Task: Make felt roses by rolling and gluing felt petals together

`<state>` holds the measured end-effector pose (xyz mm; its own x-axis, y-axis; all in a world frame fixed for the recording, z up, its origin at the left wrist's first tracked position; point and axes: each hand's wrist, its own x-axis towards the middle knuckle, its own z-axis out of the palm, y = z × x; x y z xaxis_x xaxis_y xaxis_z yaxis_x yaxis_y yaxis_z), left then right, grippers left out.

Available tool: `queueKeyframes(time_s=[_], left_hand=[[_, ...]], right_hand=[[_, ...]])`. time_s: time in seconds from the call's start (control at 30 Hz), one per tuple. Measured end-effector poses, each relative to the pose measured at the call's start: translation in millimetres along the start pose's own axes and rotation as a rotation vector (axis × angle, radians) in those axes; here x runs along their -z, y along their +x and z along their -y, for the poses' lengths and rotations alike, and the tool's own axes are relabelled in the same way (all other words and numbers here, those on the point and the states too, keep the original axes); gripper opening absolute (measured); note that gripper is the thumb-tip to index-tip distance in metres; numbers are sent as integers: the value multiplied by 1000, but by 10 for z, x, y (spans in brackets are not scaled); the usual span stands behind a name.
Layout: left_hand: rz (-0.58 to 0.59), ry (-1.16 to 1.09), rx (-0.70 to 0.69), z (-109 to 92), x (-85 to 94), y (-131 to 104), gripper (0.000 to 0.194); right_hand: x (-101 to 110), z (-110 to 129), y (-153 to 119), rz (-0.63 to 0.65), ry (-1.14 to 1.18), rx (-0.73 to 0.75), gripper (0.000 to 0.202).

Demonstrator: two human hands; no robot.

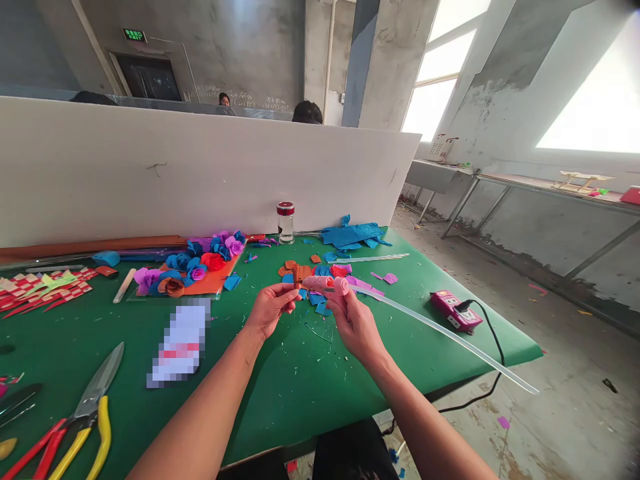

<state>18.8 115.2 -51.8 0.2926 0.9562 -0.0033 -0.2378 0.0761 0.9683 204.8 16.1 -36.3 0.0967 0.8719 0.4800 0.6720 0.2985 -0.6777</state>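
Left fingers pinching brown crepe piece above green desk, right hand gripping pink glue gun, nozzle at the piece; best keep fingertips clear of hot tip, steady both wrists, squeeze sparingly.

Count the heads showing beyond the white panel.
3: a dark head top at left, a smaller head near the middle, and a dark-haired head right of it. The white panel may hide others.
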Motion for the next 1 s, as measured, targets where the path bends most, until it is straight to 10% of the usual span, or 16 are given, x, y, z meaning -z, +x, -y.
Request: queueKeyframes(time_s=[1.0], left_hand=[[-14, -15, 16, -45, -40, -18, 33]], right_hand=[[29, -27, -58, 12, 4, -25, 32]])
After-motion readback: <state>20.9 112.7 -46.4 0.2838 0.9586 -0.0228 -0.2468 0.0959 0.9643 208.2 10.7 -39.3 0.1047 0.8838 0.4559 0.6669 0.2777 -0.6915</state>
